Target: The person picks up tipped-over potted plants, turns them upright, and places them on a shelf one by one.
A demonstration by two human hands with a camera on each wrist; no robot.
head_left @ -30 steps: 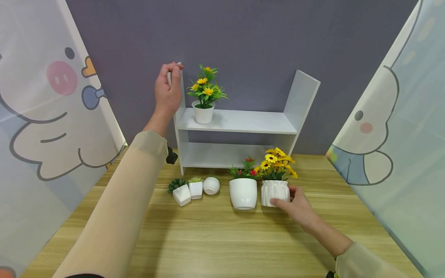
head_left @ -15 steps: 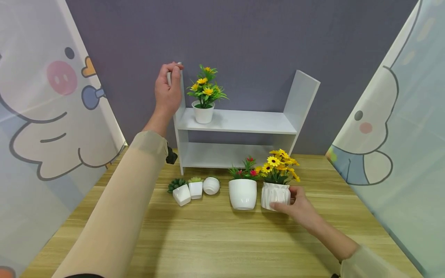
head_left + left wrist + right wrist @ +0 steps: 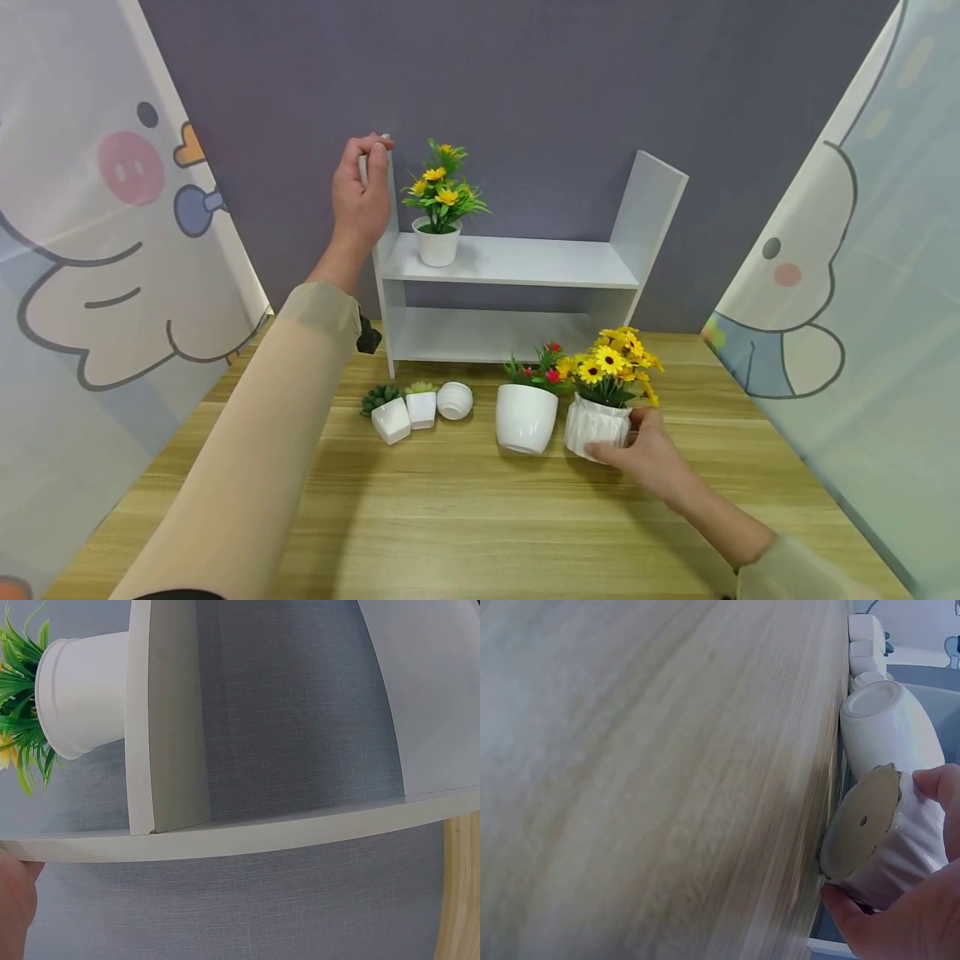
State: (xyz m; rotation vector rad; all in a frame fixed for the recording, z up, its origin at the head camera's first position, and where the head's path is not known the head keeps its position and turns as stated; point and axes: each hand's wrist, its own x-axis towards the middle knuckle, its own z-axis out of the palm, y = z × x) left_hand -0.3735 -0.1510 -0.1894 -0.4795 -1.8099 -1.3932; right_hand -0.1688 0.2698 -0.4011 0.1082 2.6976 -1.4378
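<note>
In the head view my left hand (image 3: pixel 362 192) grips the top of the left side panel of a white shelf (image 3: pixel 517 262); only a bit of that hand (image 3: pixel 13 904) shows in the left wrist view. My right hand (image 3: pixel 656 458) holds a white ruffled flowerpot (image 3: pixel 597 429) with yellow flowers (image 3: pixel 611 362), thumb in front, fingers at its right side. The flowerpot leans, and its flat underside with a small hole (image 3: pixel 864 820) faces the right wrist camera. Left of it lies a smooth white flowerpot (image 3: pixel 527 421) with red flowers (image 3: pixel 553 377), its base (image 3: pixel 874 697) also turned outward.
Three small white succulent pots lie farther left: one square pot (image 3: pixel 392 421), a second square pot (image 3: pixel 422 411) and a round one (image 3: pixel 454 402). A yellow-flowered potted plant (image 3: pixel 438 247) stands on the shelf's upper board. Behind rises a grey wall (image 3: pixel 517 92).
My right hand has drawn the ruffled flowerpot slightly toward me and to the right, tipping it more. The red-flowered pot has shifted and tilted a little. My left hand stays on the shelf panel.
</note>
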